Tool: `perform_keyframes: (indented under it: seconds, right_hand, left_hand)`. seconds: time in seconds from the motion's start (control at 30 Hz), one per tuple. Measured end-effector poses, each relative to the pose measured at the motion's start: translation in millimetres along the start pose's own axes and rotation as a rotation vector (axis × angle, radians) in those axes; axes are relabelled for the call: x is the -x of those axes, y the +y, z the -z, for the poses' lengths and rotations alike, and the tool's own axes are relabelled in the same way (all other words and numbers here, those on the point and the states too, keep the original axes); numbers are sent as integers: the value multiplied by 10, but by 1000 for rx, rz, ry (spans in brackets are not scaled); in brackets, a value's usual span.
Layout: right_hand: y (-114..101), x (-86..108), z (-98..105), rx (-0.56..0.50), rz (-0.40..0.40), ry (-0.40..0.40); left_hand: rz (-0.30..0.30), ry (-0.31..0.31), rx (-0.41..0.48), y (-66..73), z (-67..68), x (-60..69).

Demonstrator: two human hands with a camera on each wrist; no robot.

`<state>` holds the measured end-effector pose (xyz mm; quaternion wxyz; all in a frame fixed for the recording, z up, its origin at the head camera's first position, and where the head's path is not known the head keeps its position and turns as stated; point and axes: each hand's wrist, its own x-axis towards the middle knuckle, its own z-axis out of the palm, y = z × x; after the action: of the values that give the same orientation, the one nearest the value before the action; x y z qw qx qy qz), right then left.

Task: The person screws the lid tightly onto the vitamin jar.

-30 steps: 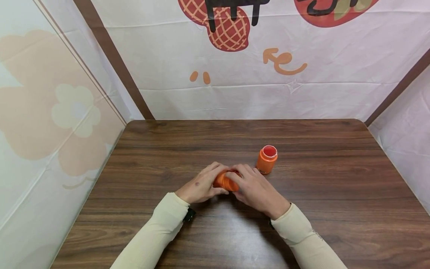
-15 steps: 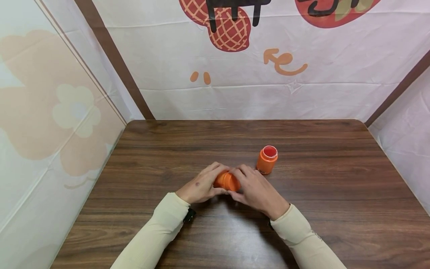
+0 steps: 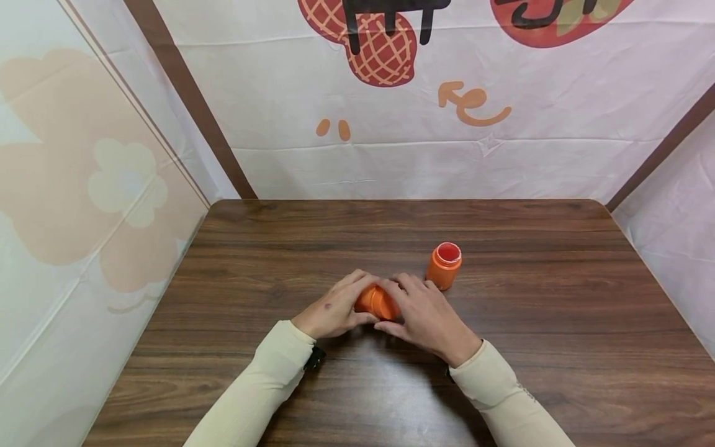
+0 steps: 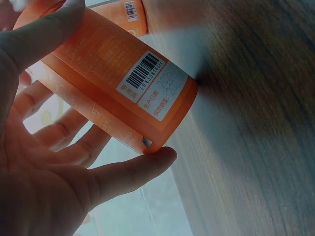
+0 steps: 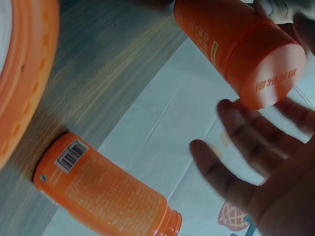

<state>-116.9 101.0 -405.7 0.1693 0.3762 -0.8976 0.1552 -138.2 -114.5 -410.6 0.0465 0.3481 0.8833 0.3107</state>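
My left hand (image 3: 337, 307) grips an orange supplement-type bottle (image 3: 365, 300), tilted with its capped end to the right. In the left wrist view the bottle's side (image 4: 113, 69) carries a barcode sticker, and a finger touches its base edge. My right hand (image 3: 427, 313) is around the cap (image 3: 385, 304), thumb on the near side and index finger above. The right wrist view shows raised lettering on the cap top and some fingers held off it. A second orange bottle (image 3: 444, 270), uncapped, stands upright just beyond my right hand.
In the right wrist view a round orange rim (image 5: 34, 78) with ribbed edge and pale inside looms close at left; what it rests on cannot be seen. The wood-grain table (image 3: 268, 242) ends at a printed fabric wall (image 3: 290, 174).
My right thumb and fingers have shifted around the cap, spreading and showing more of it. The left hand and the standing bottle stay in place.
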Motion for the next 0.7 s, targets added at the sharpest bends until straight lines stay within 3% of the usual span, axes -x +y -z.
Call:
perform_keyframes:
  seconds: [0.27, 0.7]
  right_hand:
    - [26, 9, -28, -22, 101, 16]
    - [33, 7, -39, -45, 83, 59]
  left_hand:
    - [3, 8, 18, -10, -1, 8]
    - [-29, 34, -11, -3, -4, -6]
